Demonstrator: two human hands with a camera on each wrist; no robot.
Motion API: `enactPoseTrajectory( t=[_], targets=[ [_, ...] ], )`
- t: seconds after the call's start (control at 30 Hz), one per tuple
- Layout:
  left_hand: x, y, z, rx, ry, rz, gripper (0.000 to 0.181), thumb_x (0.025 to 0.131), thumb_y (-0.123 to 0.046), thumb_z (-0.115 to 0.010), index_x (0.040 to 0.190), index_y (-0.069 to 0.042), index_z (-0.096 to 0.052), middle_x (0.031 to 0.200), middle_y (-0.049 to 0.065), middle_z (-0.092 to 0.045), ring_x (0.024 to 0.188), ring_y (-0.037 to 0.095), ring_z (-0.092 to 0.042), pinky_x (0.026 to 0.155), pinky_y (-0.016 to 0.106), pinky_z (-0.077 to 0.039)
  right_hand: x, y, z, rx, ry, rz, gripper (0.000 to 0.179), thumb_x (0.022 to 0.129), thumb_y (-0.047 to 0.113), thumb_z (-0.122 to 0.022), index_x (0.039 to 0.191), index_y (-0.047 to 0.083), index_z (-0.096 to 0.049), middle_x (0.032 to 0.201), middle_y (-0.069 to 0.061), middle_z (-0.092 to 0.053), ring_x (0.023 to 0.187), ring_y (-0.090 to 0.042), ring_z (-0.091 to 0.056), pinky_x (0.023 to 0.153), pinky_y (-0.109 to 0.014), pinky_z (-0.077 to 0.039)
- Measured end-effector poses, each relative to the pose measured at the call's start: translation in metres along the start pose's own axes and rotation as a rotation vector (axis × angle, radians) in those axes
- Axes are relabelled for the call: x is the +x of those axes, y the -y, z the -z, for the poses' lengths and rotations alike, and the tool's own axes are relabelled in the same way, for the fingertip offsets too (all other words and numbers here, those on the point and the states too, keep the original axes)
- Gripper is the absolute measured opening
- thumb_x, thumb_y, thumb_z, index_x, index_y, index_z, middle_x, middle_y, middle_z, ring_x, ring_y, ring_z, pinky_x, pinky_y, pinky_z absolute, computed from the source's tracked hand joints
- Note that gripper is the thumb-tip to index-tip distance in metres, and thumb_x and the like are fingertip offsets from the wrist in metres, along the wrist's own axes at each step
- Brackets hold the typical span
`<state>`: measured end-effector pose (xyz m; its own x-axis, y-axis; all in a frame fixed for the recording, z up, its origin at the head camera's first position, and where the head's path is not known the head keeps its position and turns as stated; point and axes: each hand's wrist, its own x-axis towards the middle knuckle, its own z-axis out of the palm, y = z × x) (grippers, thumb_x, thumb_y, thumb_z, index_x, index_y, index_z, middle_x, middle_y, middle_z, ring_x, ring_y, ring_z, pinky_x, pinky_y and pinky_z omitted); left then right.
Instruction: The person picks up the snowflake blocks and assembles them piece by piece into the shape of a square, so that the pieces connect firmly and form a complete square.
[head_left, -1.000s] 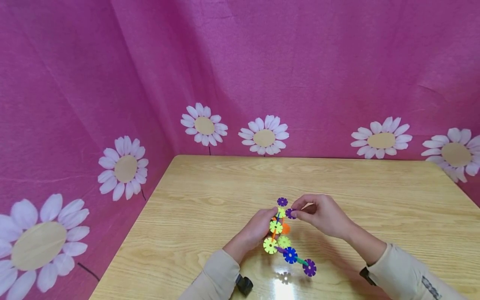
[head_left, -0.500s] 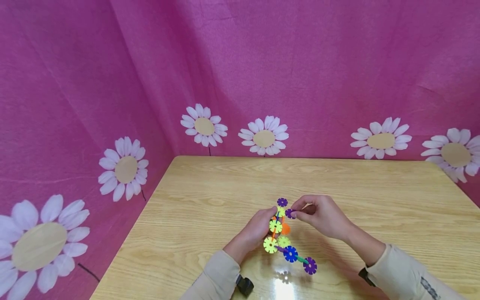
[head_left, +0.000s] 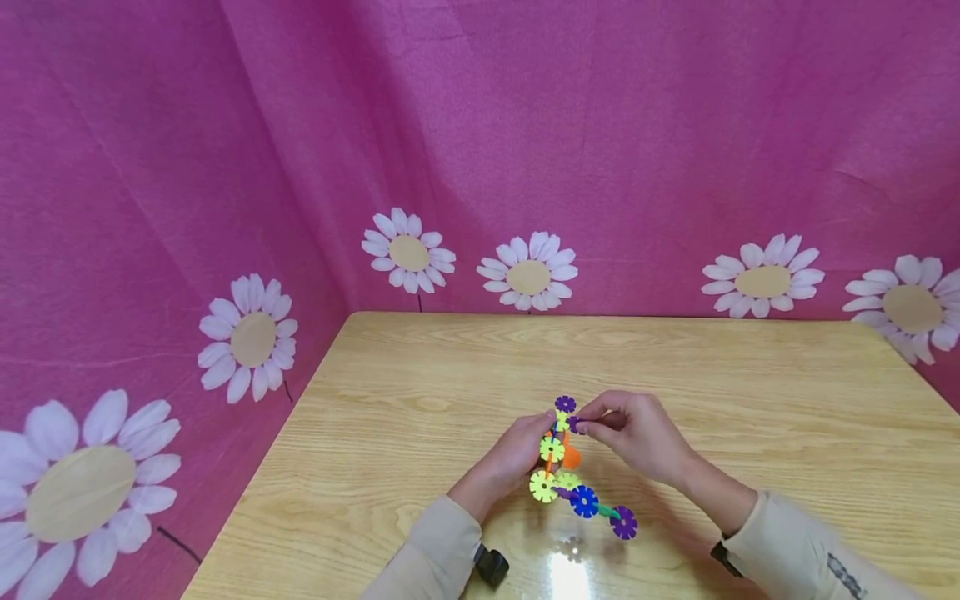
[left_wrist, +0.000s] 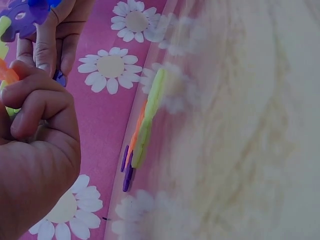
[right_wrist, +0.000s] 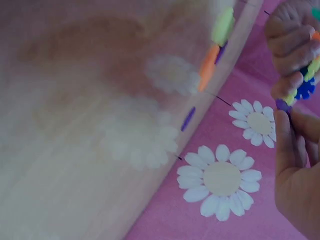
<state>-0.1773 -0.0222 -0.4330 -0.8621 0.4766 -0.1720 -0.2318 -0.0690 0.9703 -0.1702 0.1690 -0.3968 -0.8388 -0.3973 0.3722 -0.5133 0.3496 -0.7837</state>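
My left hand (head_left: 517, 452) grips a chain of notched plastic discs in the head view, joined edge to edge. Yellow discs (head_left: 543, 486) run down its left side, with an orange disc (head_left: 572, 457) behind. From the lower end, a blue disc (head_left: 584, 502) and a purple disc (head_left: 623, 522) extend right, linked by a green one. Another purple disc (head_left: 566, 404) tops the chain. Between thumb and fingertips my right hand (head_left: 648, 437) pinches a small purple disc (head_left: 575, 425) against the upper yellow disc (head_left: 562, 421). Whether their slots are engaged cannot be told.
The wooden table (head_left: 435, 367) ends at a pink curtain (head_left: 637, 167) printed with white flowers. A pale disc-shaped mark (head_left: 570, 548) shows near the glare. In the left wrist view, a yellow disc (left_wrist: 150, 117) appears edge-on among orange and purple ones.
My right hand has shifted slightly left, bringing the pinched purple disc up to the yellow one. The chain's lower end has risen a little and swung slightly right.
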Motion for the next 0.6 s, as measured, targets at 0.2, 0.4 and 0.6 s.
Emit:
enactPoseTrajectory(
  t=[0.2,0.4,0.6],
  targets=[
    [0.002,-0.002,0.001,-0.005,0.005,-0.004,0.039,0.102,-0.030,-0.030,0.082,-0.003,-0.049,0.061,0.000,-0.048,0.049,0.010,-0.045,0.045,0.021,-0.039,-0.003,-0.006,-0.009,0.010,-0.102,0.039,0.014,0.079,-0.002,-0.070,0.087,0.010,-0.070,0.083,0.001,-0.067,0.073,-0.016,-0.067,0.061,-0.025,-0.054],
    [0.000,-0.004,0.003,0.028,0.028,0.032,0.042,0.101,-0.036,-0.030,0.089,-0.001,-0.050,0.062,0.000,-0.049,0.050,0.011,-0.046,0.046,0.021,-0.037,-0.004,-0.010,-0.013,0.034,-0.119,0.068,0.013,0.079,-0.003,-0.069,0.087,0.008,-0.068,0.083,-0.003,-0.068,0.072,-0.019,-0.068,0.060,-0.027,-0.054],
    [-0.003,-0.006,0.005,0.115,0.042,0.039,0.048,0.100,-0.040,-0.029,0.093,0.000,-0.054,0.059,0.001,-0.051,0.045,0.012,-0.039,0.040,0.023,-0.026,-0.004,-0.009,-0.012,0.034,-0.084,0.081,0.011,0.080,-0.001,-0.068,0.088,0.006,-0.067,0.083,-0.006,-0.068,0.071,-0.021,-0.067,0.058,-0.033,-0.054]
  ],
)
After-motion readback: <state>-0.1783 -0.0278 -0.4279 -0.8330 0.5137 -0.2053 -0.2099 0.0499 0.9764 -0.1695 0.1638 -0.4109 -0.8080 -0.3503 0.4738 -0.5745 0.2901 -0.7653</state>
